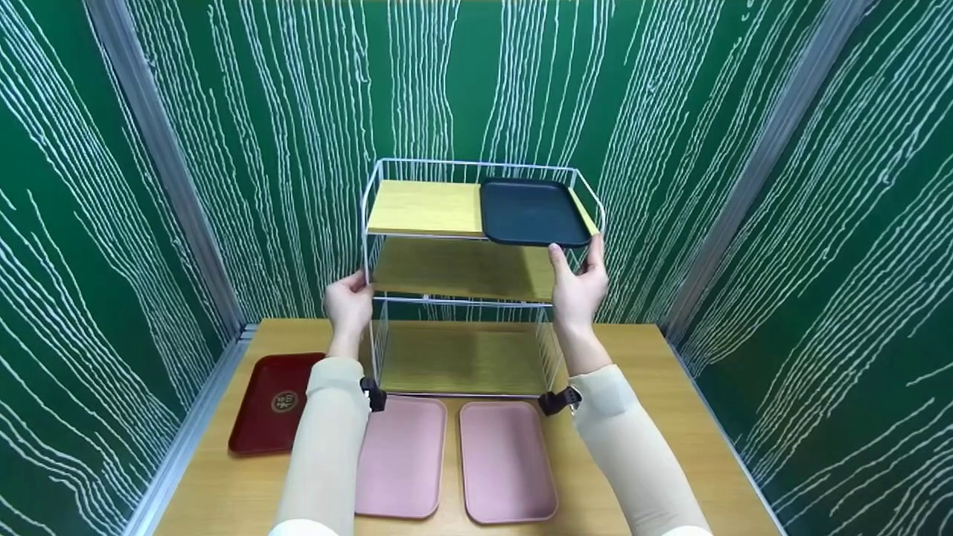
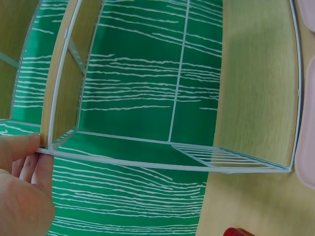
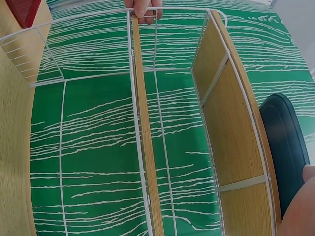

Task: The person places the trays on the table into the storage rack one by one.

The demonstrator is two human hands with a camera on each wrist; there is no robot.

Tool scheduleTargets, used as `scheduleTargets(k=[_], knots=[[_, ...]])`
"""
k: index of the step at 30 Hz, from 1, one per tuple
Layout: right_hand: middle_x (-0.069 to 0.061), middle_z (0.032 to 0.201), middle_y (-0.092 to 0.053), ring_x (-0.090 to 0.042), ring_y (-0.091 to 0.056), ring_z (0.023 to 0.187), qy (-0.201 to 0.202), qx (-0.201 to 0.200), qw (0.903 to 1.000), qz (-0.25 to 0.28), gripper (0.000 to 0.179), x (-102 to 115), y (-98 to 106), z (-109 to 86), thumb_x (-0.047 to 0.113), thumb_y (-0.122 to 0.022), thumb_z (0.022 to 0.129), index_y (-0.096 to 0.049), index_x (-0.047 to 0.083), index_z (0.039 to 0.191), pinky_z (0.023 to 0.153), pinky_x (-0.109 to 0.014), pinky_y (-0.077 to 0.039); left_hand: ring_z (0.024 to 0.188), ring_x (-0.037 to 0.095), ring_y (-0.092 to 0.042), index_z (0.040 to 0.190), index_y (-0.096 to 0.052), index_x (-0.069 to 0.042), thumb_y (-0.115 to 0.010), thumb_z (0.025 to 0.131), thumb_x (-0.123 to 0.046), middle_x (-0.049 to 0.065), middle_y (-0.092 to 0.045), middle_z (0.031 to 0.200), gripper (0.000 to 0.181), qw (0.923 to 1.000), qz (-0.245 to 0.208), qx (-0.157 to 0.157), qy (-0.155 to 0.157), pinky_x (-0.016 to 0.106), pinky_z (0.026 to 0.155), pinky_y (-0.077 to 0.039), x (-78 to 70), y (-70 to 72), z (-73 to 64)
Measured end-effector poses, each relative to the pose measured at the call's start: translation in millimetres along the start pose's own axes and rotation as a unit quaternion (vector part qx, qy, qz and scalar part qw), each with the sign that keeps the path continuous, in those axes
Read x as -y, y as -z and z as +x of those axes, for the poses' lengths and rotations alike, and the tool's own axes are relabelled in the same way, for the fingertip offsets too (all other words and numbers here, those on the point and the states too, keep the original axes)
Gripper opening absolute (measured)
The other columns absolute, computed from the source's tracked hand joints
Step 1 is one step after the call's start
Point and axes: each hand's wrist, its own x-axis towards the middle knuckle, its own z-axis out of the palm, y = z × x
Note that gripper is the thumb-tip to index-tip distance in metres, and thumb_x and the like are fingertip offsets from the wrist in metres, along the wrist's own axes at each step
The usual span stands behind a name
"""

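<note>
A white wire rack [image 1: 461, 236] with three wooden shelves stands at the back of the table. On the right part of its top shelf [image 1: 426, 206] lies a dark blue-green tray [image 1: 532, 212], its front edge jutting past the shelf. My right hand [image 1: 579, 290] holds this tray by its front right corner, thumb at the front edge and fingers at the right side. In the right wrist view only part of that hand [image 3: 302, 206] shows beside the tray. My left hand [image 1: 350, 304] grips the rack's left side at the middle shelf, thumb and fingers around the frame in the left wrist view.
Two pink trays [image 1: 402, 458] lie side by side on the table [image 1: 633, 447] in front of the rack. A dark red tray [image 1: 260, 406] with a round gold emblem lies at the left, partly behind my left sleeve. Green walls with white lines enclose the table.
</note>
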Motion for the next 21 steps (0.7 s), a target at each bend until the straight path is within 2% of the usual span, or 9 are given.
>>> scheduleTargets(k=[5, 12, 18, 21], knots=[[-0.023, 0.174, -0.021, -0.026, -0.015, 0.163, 0.005, -0.001, 1.0000, -0.005, 0.078, -1.4, 0.2, 0.6, 0.005, -0.073, 0.101, -0.027, -0.010, 0.162, 0.129, -0.026, -0.018, 0.130, 0.032, -0.065, 0.138, -0.070, -0.002, -0.065, 0.103, 0.002, 0.019, -0.072, 0.135, 0.035, 1.0000, 0.002, 0.001, 0.002, 0.045, 0.113, -0.051, 0.2, 1.0, 0.2], [-0.020, 0.175, -0.021, -0.024, -0.016, 0.163, 0.006, 0.008, 0.9999, -0.008, 0.078, -4.2, 2.7, -1.3, 0.006, -0.072, 0.102, -0.027, -0.008, 0.163, 0.128, -0.024, -0.020, 0.132, 0.032, -0.064, 0.138, -0.070, -0.003, -0.065, 0.103, 0.003, 0.018, -0.072, 0.135, 0.036, 1.0000, 0.001, 0.001, 0.004, 0.043, 0.114, -0.050, -0.3, 0.9, -0.3], [-0.016, 0.176, -0.020, -0.022, -0.014, 0.164, 0.017, 0.014, 0.9997, 0.012, 0.078, -27.2, 7.3, 7.1, 0.005, -0.071, 0.103, -0.026, -0.004, 0.165, 0.128, -0.023, -0.019, 0.133, 0.031, -0.063, 0.139, -0.070, -0.005, -0.066, 0.103, 0.001, 0.015, -0.072, 0.136, 0.036, 0.9999, 0.005, 0.004, 0.014, 0.043, 0.114, -0.050, -0.8, 1.9, -1.0], [-0.014, 0.176, -0.022, -0.020, -0.016, 0.163, 0.023, 0.012, 0.9996, 0.006, 0.077, -37.9, 9.4, 10.4, 0.007, -0.072, 0.103, -0.027, -0.002, 0.166, 0.128, -0.022, -0.020, 0.133, 0.031, -0.063, 0.141, -0.069, -0.004, -0.066, 0.104, -0.001, 0.016, -0.071, 0.138, 0.037, 0.9999, 0.009, 0.008, 0.010, 0.044, 0.114, -0.050, -1.2, 2.4, -1.3]])
